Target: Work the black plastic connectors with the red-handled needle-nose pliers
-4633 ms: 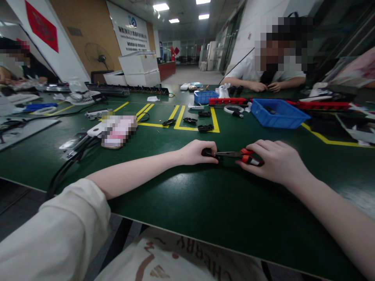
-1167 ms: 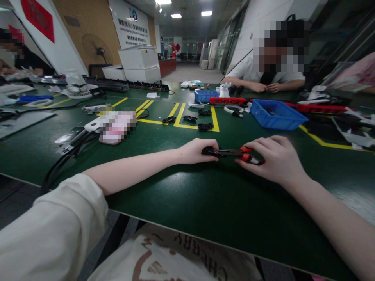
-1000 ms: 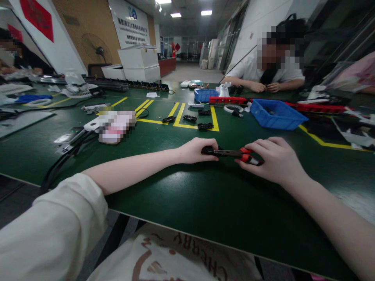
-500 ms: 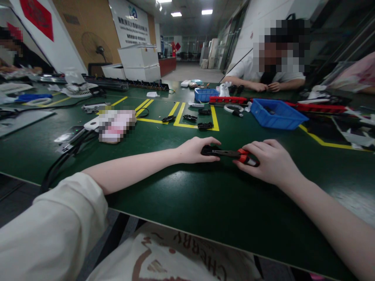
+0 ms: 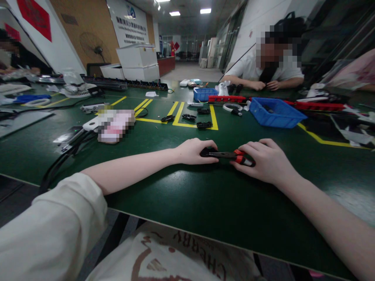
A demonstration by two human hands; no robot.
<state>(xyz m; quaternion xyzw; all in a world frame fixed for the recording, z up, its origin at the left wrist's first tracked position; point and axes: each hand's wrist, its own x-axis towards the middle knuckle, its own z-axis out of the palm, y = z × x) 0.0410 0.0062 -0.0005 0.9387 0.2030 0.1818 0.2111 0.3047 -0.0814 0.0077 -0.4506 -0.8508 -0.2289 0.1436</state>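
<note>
The left hand is curling its thumb and fingers partway closed around a small black part, gripping its dark, rounded end; much of the part's shape is hiding between the fingers. The right hand is closing around the pliers, its fingers bending over the smooth red-and-black handles. The slim, tapering metal jaws are pointing toward the left hand and reaching the black part between its fingertips; whether they are biting on it, one cannot tell.

Both hands are working just above the desk, whose glossy dark green top is reflecting a soft pale glow in front of the left hand. Beyond the left hand, three small black pieces, knobbly and oblong, are lying inside a frame of flat yellow tape, and a similar loose piece is resting to their left. Beyond the right hand, a blue plastic tray with sloping walls is holding dark items too small to make out. Between that tray and the tape, a looped white cable is lying near a ridged red strip. Farther beyond the right hand, a person in a white, soft-looking shirt is leaning forearms on the desk.
</note>
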